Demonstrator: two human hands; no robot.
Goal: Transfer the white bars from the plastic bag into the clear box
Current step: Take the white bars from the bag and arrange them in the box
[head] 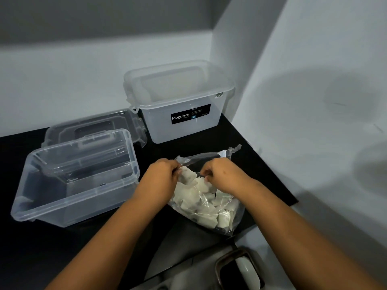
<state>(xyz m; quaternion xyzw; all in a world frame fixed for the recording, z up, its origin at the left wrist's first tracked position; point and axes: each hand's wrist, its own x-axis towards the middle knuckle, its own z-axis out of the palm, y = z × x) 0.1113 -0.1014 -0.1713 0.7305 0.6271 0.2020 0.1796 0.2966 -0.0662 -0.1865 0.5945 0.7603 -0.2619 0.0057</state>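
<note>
Nearest the person, the plastic bag [209,206] lies on the black counter [62,248], its closed bottom toward the body and its mouth pointing away toward the wall. White bars [205,208] fill its lower half in a loose heap, touching one another, with no shared direction. Both hands work at the mouth. The left hand [161,176] has its fingers curled, pinching the left edge of the bag's opening beside one bar that sits higher than the rest. The right hand [219,174] pinches the right edge of the film in the same way, fingers bent; whether it also touches a bar cannot be told.

The clear box [77,178] stands open just left of the left hand, with nothing visible inside it, so the bars probably have to travel leftward, and the left hand is the nearer one for that carry. Behind this box its lid [94,126] lies flat. Farther back, near the wall corner, stands a lidded tub [180,101] with a dark label, well apart from the hands.
</note>
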